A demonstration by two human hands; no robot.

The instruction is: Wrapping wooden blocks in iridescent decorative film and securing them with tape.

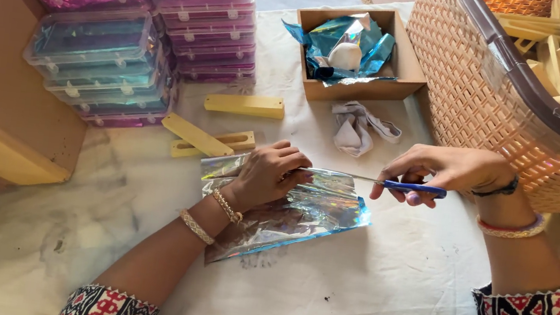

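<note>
A sheet of shiny iridescent foil (pixel 287 215) lies flat on the white cloth-covered table (pixel 377 298). My left hand (pixel 267 174) presses down on the foil's upper middle, fingers curled. My right hand (pixel 445 171) grips blue-handled scissors (pixel 404 187), whose thin blades point left along the foil's top edge toward my left fingers. Both wrists wear bangles.
Three yellow wooden blocks (pixel 214 139) lie just beyond the foil. Stacks of clear plastic boxes (pixel 146 27) with coloured foil stand at the back left. A cardboard box (pixel 354 49) holds blue foil scraps, a crumpled cloth (pixel 358 128) beside it. A woven basket (pixel 515 101) of wooden pieces stands right.
</note>
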